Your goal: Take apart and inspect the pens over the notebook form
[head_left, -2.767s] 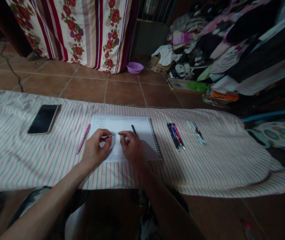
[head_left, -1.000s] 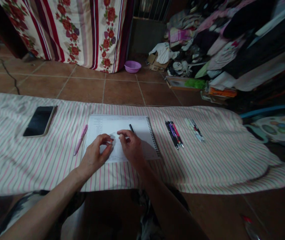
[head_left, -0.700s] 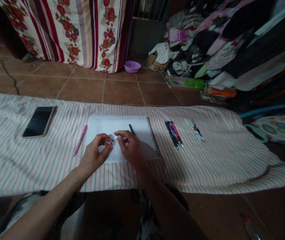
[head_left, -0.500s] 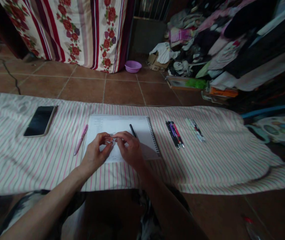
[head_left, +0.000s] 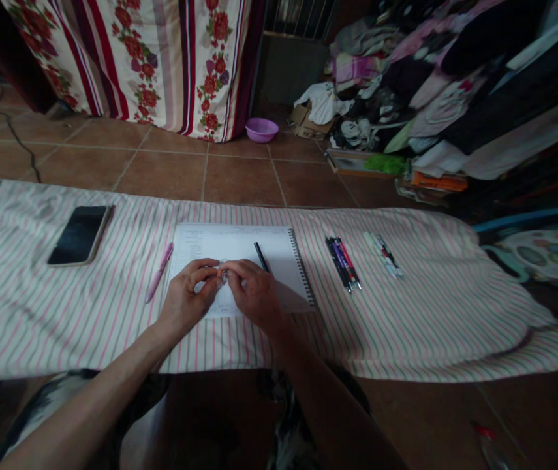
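Observation:
My left hand (head_left: pixel 191 287) and my right hand (head_left: pixel 254 290) meet over a spiral notebook (head_left: pixel 283 287) with printed, white pages. Pinched between the fingertips of both hands is a small orange and whitish object (head_left: pixel 220 273), too small and too covered to name. A black pen (head_left: pixel 260 256) lies on the page just beyond my right hand. Left of the notebook, a pink pen (head_left: pixel 159 273) rests on the striped cloth (head_left: pixel 112 313).
A phone (head_left: pixel 80 236) lies on the cloth at the left. To the right are several dark, purple and red pens (head_left: pixel 343 263) and a second group of light pens (head_left: pixel 383 254). Beyond the cloth, a purple basin (head_left: pixel 261 130) stands on the tiled floor near piled clothes (head_left: pixel 357 72).
The fingers of my right hand have curled in a little more around the small object. Both hands stay over the notebook; the pens and phone lie as before.

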{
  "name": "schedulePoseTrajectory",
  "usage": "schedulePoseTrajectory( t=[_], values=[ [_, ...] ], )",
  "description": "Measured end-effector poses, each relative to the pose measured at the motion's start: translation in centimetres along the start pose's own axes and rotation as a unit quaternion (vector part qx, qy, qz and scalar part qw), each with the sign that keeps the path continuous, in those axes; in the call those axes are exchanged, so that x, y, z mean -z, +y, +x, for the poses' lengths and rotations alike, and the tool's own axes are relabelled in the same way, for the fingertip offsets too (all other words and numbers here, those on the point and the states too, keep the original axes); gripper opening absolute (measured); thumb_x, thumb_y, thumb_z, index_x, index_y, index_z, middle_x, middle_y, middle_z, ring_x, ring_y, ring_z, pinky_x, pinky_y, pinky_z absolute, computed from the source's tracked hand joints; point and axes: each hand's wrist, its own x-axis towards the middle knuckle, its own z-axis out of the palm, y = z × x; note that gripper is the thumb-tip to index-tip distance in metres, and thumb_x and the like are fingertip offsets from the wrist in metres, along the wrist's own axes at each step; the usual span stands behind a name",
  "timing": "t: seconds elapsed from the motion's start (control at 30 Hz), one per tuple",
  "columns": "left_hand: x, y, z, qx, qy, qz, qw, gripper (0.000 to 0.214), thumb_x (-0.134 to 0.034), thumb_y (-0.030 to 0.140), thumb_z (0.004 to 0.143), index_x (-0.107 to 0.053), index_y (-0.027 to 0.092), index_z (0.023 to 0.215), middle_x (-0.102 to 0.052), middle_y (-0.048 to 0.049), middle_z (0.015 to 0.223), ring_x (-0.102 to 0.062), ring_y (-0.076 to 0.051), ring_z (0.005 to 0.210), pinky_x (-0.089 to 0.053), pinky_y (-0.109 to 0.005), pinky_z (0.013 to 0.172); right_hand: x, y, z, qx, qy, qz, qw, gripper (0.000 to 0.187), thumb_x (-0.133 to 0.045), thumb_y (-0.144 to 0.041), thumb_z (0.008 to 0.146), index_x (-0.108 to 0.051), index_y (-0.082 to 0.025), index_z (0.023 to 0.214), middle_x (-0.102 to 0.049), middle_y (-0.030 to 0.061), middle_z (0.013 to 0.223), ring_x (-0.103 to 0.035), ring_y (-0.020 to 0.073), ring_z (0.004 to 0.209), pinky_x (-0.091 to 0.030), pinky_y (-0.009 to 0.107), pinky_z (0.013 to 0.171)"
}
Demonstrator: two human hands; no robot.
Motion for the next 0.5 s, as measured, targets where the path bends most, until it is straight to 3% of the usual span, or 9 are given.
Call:
schedulePoseTrajectory(
  t=[0.17,0.5],
  values=[
    [-0.25,0.22,0.01,-0.014,0.016,-0.021,1.0,0.008,-0.059,0.023,0.08,-0.066,0.02,0.079,-0.066,-0.0049,0.09,-0.064,-0.017,0.082,-0.054,-0.032,0.075,-0.18,-0.05,0.08,0.014,0.001,-0.006,1.0,0.024,-0.039,-0.01,0.084,-0.06,-0.021,0.088,-0.068,0.0041,0.081,-0.064,0.0149,0.079,-0.052,0.029,0.076],
    [-0.49,-0.37,-0.01,0.05,0.005,-0.103,0.993,0.008,-0.061,0.025,0.078,-0.066,0.02,0.082,-0.064,-0.0044,0.087,-0.061,-0.016,0.081,-0.054,-0.03,0.069,-0.47,-0.06,-0.18,0.003,0.01,0.002,1.0,0.026,-0.038,-0.01,0.082,-0.059,-0.02,0.095,-0.067,0.0067,0.087,-0.062,0.0186,0.084,-0.051,0.034,0.079]
  ],
)
